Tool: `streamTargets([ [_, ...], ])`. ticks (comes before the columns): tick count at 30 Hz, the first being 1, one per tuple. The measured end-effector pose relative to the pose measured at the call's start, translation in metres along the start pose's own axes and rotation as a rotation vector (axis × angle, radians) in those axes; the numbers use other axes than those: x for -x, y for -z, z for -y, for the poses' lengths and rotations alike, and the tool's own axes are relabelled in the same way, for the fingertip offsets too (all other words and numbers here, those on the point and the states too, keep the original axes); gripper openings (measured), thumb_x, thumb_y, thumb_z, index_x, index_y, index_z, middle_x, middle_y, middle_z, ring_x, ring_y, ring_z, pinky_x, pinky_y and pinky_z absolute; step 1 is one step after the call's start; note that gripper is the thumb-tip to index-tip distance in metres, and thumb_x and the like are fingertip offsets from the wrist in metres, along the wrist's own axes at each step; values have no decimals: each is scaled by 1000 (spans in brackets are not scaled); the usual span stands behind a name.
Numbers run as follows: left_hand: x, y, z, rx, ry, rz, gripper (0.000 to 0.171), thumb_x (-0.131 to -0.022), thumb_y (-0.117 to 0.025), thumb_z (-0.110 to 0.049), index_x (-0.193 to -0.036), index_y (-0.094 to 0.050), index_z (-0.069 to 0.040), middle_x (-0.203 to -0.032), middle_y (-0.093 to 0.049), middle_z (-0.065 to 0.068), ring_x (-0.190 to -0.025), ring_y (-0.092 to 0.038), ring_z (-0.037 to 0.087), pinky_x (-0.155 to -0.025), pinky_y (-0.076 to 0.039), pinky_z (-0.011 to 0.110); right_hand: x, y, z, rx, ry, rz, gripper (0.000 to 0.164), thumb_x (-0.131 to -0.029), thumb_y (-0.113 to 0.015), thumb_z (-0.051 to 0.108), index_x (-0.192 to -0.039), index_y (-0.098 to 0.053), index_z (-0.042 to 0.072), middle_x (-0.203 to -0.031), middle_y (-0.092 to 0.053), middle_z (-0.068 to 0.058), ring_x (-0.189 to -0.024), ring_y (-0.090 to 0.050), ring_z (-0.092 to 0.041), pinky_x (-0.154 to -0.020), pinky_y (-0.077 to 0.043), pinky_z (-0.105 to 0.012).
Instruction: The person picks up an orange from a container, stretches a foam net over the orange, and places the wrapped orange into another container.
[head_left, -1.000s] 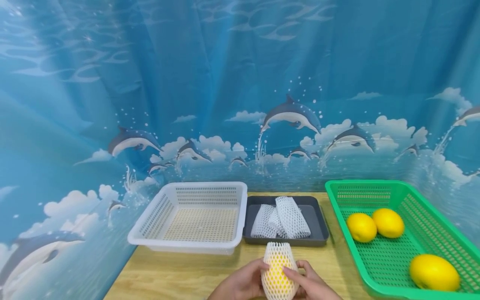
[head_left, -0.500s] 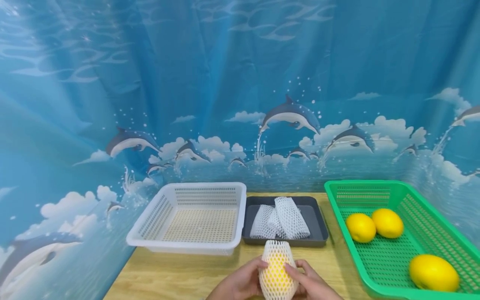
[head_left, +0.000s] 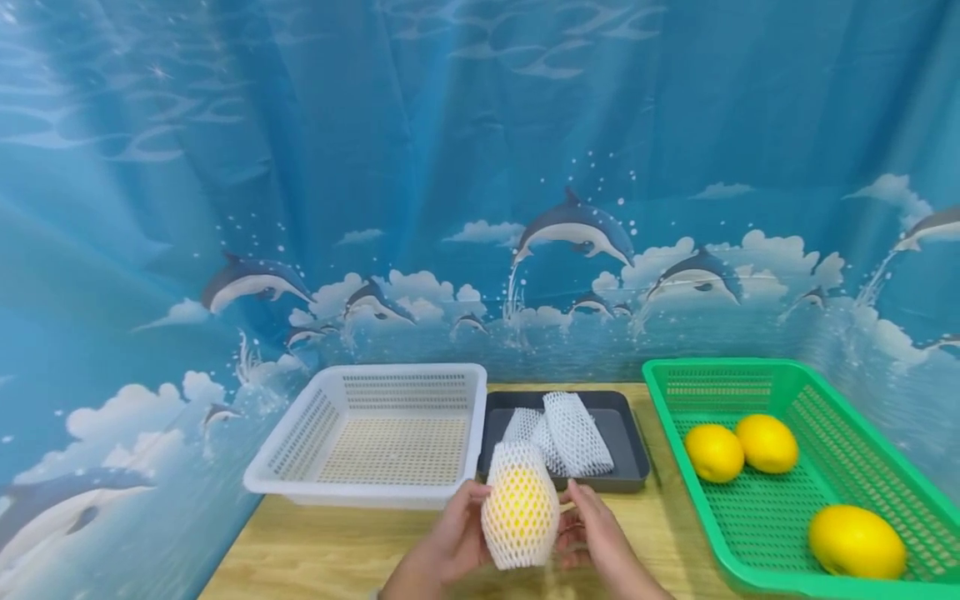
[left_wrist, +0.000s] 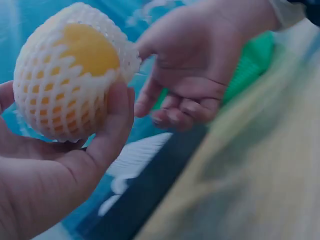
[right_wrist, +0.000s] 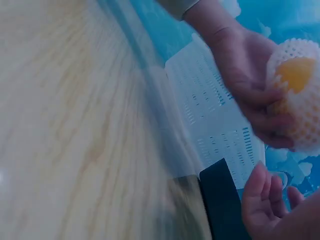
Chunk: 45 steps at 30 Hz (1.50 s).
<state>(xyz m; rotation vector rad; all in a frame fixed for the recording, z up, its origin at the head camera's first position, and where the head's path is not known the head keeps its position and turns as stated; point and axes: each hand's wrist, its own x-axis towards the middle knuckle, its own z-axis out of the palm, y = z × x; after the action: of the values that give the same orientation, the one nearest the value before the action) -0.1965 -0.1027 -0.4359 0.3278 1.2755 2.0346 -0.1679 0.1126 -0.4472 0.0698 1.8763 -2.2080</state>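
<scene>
A yellow lemon-like fruit (head_left: pixel 521 510) sits inside a white foam net sleeve, above the table's near side. My left hand (head_left: pixel 455 533) grips it from the left, fingers and thumb curled round the netting. At one end of the sleeve, the left wrist view shows bare yellow skin. My right hand (head_left: pixel 600 533) is just to the right of the fruit, fingers loosely bent and holding nothing. In the right wrist view its fingers (right_wrist: pixel 274 192) lie below the netted fruit. Behind the fruit, several white foam net sleeves (head_left: pixel 576 433) lie in a dark grey tray (head_left: pixel 630 446).
A white perforated basket (head_left: pixel 367 492) stands left of the tray, with nothing in it. To the right, a green basket (head_left: pixel 701 500) holds three bare yellow fruits (head_left: pixel 857 542). The wooden table (head_left: pixel 300 546) ends against a blue dolphin-print curtain (head_left: pixel 420 208).
Both hands held the netted fruit at first. Now the right hand has let go and moved off slightly, while the left hand has carried the fruit up and to the left.
</scene>
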Motion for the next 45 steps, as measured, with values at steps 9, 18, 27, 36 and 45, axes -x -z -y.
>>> streamTargets([
  [9, 33, 24, -56, 155, -152, -61, 52, -101, -17, -43, -132, -46, -13, -119, -60, 8, -106, -61, 21, -88, -54, 35, -12, -39, 9, 289, 430, -156, 23, -103, -48, 22, -105, -54, 0, -91, -58, -8, -80, -60, -15, -63, -57, -31],
  [18, 54, 52, -91, 316, -300, -189, 49, -98, -28, -59, -122, -58, -27, -120, -53, 3, -107, -53, 21, -91, -49, 37, -25, -59, 14, 565, 703, -223, 26, -93, -65, 28, -111, -58, 11, -108, -57, 0, -101, -57, -23, -85, -54, -36],
  [27, 64, 79, -106, 557, -437, -136, 49, -97, -39, -59, -136, -44, -29, -129, -48, 6, -110, -55, 30, -101, -46, 42, -42, -78, 17, 857, 942, -131, 44, -88, -70, 39, -120, -57, 11, -126, -52, -8, -116, -52, -23, -92, -51, -46],
  [36, 76, 102, -122, 666, -479, -261, 60, -98, -51, -47, -150, -21, -40, -129, -53, 3, -118, -55, 26, -111, -34, 44, -68, -83, 7, 1120, 1072, -44, 52, -92, -58, 54, -124, -56, 14, -128, -51, -12, -121, -49, -27, -94, -51, -43],
  [45, 75, 123, -131, 595, -382, -444, 68, -96, -51, -54, -152, -14, -46, -134, -41, -8, -105, -61, 20, -105, -43, 41, -77, -87, -7, 1176, 1115, -64, 52, -96, -50, 53, -125, -58, 11, -126, -55, -16, -121, -50, -31, -93, -51, -45],
])
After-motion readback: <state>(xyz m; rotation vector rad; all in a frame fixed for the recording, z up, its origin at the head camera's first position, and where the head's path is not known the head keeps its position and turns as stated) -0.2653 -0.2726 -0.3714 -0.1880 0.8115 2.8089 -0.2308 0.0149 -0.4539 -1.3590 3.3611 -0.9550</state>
